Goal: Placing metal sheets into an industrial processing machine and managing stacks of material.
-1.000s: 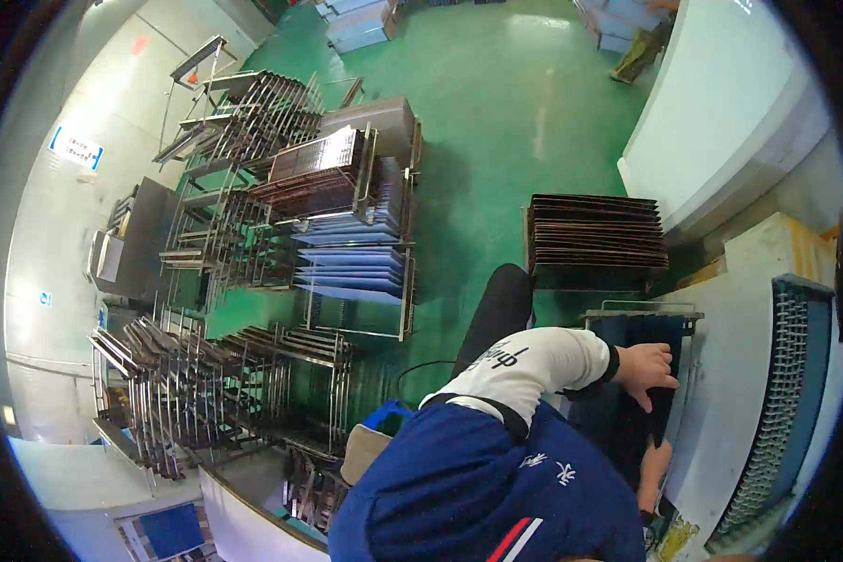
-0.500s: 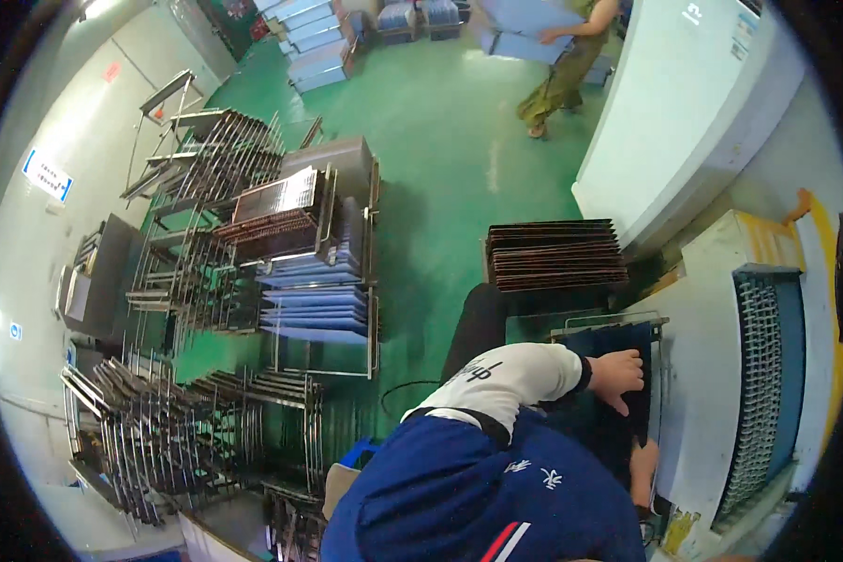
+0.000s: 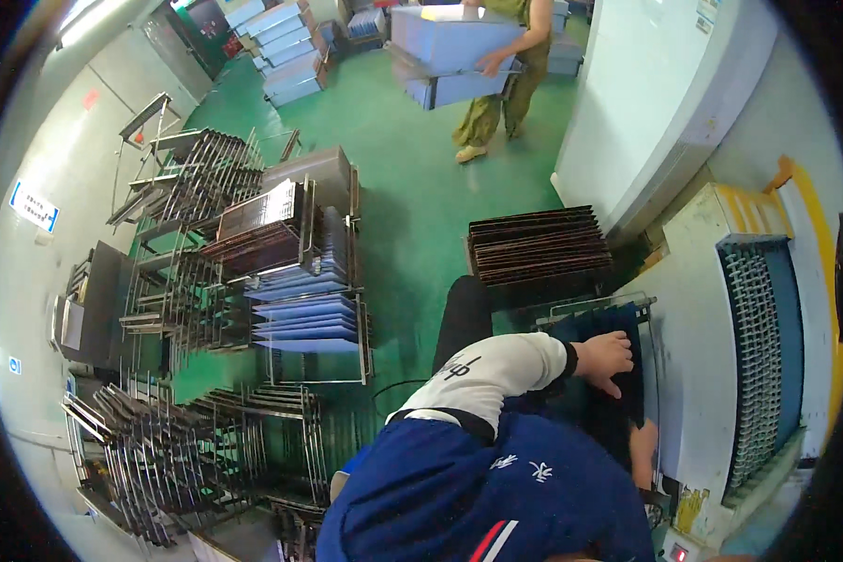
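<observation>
Green floor (image 3: 403,225) lies between metal racks (image 3: 206,159) and dark-blue panels (image 3: 618,323).

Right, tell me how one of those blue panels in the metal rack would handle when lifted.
The blue panels are probably stiff, since their edges run straight without visible sagging. One is likely light for its size, as it looks thin. The flat, smooth-looking face might be somewhat slippery.
</observation>
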Motion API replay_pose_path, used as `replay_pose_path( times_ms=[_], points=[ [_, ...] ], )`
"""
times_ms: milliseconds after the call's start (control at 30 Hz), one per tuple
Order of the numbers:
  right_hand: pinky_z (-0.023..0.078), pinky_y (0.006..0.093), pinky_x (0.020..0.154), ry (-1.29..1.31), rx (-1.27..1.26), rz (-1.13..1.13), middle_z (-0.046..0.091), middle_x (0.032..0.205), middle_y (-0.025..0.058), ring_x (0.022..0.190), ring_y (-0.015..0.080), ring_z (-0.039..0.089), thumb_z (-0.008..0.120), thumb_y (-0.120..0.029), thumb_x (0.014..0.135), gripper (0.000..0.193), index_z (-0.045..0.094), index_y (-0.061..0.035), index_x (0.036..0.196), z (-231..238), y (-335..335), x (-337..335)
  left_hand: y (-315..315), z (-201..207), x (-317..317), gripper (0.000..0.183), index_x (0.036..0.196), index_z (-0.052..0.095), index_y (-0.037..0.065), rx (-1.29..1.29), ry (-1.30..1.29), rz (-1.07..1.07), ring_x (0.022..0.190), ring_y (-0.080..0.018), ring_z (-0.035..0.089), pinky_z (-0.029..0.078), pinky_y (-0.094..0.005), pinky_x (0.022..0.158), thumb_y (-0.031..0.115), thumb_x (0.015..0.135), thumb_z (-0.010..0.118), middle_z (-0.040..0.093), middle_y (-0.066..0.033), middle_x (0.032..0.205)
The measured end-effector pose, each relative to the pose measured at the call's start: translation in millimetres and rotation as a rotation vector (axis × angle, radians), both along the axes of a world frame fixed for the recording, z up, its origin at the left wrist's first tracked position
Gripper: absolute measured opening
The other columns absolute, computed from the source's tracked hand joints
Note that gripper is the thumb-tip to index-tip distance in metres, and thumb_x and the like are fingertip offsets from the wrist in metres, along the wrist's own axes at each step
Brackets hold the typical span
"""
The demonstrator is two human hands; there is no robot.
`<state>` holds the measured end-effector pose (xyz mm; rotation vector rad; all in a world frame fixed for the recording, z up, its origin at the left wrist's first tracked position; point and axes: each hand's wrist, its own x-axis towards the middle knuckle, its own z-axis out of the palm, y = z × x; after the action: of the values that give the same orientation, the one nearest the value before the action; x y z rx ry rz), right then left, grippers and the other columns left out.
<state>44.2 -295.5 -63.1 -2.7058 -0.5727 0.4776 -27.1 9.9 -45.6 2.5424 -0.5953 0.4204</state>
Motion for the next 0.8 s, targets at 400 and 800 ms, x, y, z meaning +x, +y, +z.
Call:
replay_pose_path(
  times_ms=[400, 800],
  points=[
    [0.048, 0.0495, 0.097, 0.012, -0.11, 0.007, 0.067, 0.119, 0.0298, 0.112, 0.0462, 0.062, 0.071, -0.02, 0.089, 0.042, 0.066, 0.0046, 0.123, -24, -19, 11, -2, 7, 0, 0.057, 0.092, 0.073, 0.009, -0.003, 0.002, 0.0, 0.102, -0.0262, 0.056, 0.037, -0.0414, 0.101, 0.063, 0.073, 0.074, 0.068, -0.0066, 0.094],
    [0.048, 0.0503, 0.092, 0.093, 0.042, -0.009, 0.068, 0.108, 0.0289, 0.105, 0.0466, 0.063, 0.07, -0.017, 0.087, 0.032, 0.069, 0.0032, 0.111, -1, -4, 2, -1, 8, 1, 0.059, 0.093, 0.071, 0.008, -0.04, 0.021, -0.011, 0.103, -0.0276, 0.055, 0.036, -0.0435, 0.105, 0.063, 0.073, 0.076, 0.066, -0.0073, 0.093]
  ],
)
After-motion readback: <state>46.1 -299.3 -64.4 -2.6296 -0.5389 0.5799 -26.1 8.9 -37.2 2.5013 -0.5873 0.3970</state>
